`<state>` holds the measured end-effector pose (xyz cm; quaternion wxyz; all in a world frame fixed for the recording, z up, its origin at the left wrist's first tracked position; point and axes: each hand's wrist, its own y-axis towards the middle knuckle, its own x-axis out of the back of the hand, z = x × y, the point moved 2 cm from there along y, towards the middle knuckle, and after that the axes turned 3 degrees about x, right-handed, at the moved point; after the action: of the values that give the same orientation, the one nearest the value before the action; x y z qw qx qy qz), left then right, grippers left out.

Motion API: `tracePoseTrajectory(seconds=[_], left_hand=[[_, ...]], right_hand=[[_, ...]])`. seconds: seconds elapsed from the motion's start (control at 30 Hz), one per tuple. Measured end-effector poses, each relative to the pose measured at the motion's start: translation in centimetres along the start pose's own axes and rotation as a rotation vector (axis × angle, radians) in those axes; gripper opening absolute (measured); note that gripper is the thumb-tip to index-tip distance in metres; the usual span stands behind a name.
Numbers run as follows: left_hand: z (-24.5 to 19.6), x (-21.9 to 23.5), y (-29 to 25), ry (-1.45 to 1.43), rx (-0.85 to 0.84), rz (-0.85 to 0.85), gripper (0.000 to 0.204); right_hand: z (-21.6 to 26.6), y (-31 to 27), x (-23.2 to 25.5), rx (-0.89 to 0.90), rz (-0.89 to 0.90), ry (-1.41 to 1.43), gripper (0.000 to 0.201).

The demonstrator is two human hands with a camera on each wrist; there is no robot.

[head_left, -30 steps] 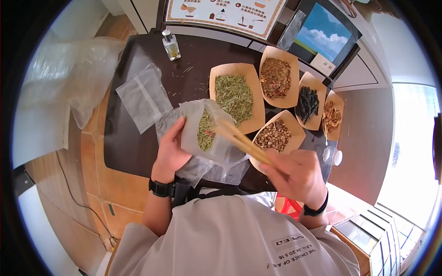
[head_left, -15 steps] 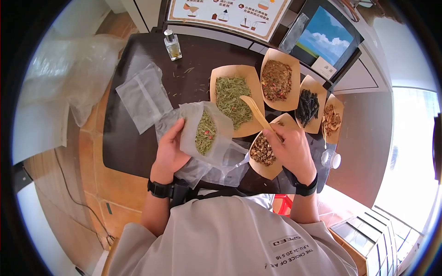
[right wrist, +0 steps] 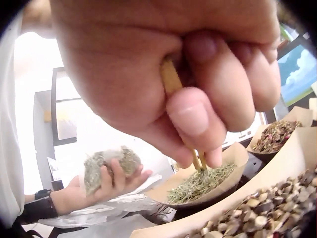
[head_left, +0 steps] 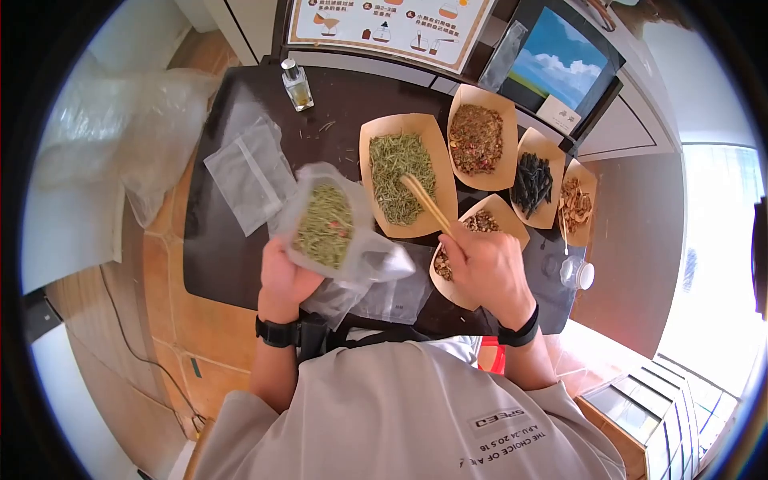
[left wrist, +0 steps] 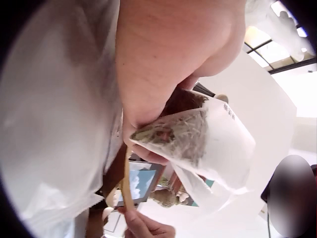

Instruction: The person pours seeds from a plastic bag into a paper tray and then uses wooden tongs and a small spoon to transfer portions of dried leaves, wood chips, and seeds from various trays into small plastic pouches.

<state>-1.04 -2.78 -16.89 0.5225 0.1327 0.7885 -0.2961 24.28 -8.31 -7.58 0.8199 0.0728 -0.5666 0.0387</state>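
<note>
My left hand [head_left: 286,276] grips a translucent bag [head_left: 362,264] holding dried green herb with a few pink bits. In the right wrist view, its fingers [right wrist: 118,176] lie across the side of the filled bag. My right hand [head_left: 490,268] pinches slim bamboo tongs [head_left: 426,204] between thumb and fingers. Their tips reach into the green herb [head_left: 394,180] in a paper tray [head_left: 442,164], as the right wrist view also shows. That hand partly hides a front paper tray [head_left: 512,220] of chopped brown pieces [right wrist: 267,213].
Further paper trays to the right hold a reddish-brown mix [head_left: 478,140], dark strips [head_left: 532,184] and brown shavings [head_left: 576,204]. Flat clear bags [head_left: 248,172] lie left. A glass bottle [head_left: 298,86] stands at the back; a small clear jar [head_left: 576,274] lies at the right edge.
The tongs have gone from the bag's mouth to the green herb in the tray, my right hand moving forward with them. My left hand has shifted the bag slightly left, blurring it.
</note>
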Motion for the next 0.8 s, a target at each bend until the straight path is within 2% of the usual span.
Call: tracePoseTrajectory(seconds=[0.03, 0.1, 0.2, 0.23, 0.27, 0.33, 0.37, 0.47, 0.57, 0.63, 0.67, 0.73, 0.8], left_hand=[[-0.8, -0.2, 0.0, 0.003, 0.001, 0.0, 0.056], [-2.6, -1.0, -0.3, -0.095, 0.047, 0.461, 0.061], [-3.8, -2.0, -0.9, -0.149, 0.001, 0.437, 0.063], [-3.5, -1.1, -0.9, 0.177, -0.242, 0.271, 0.06], [-3.6, -1.1, -0.9, 0.18, -0.243, 0.274, 0.06], [-3.5, -1.1, -0.3, -0.029, 0.019, 0.141, 0.054], [-2.9, -0.5, -0.3, -0.066, -0.003, 0.021, 0.047], [-1.8, 1.4, 0.9, -0.189, 0.099, 0.128, 0.047], [-0.9, 1.6, 1.7, -0.138, 0.141, 0.135, 0.043], [-0.4, 1.7, 1.9, -0.095, 0.156, 0.127, 0.042], [-0.2, 2.0, 1.9, -0.095, 0.156, 0.126, 0.042], [0.1, 2.4, 2.0, -0.121, 0.179, 0.108, 0.042], [0.3, 2.3, 2.0, -0.134, 0.177, 0.112, 0.043]], right_hand=[[-0.1, -0.1, 0.4, -0.006, -0.044, 0.036, 0.014], [-0.3, -0.5, 1.4, -0.054, -0.07, 0.084, 0.01], [-0.3, -0.6, 2.5, -0.079, -0.143, 0.175, 0.009], [-0.3, -0.7, 2.8, -0.104, -0.127, 0.205, 0.009], [-0.3, -0.8, 3.2, -0.103, -0.131, 0.206, 0.009], [-0.4, -1.0, 3.8, -0.147, -0.121, 0.235, 0.009], [-0.2, -1.0, 4.2, -0.148, -0.127, 0.233, 0.009], [0.5, -1.1, 5.5, -0.165, -0.155, 0.277, 0.01], [2.1, -1.0, 6.8, -0.133, -0.187, 0.333, 0.01], [3.4, -0.9, 6.9, 0.082, -0.186, 0.318, 0.01], [3.8, -0.8, 6.5, 0.082, -0.185, 0.318, 0.01], [4.3, -0.7, 5.5, 0.169, -0.035, 0.297, 0.01], [4.0, -0.4, 5.7, 0.149, -0.002, 0.313, 0.013]])
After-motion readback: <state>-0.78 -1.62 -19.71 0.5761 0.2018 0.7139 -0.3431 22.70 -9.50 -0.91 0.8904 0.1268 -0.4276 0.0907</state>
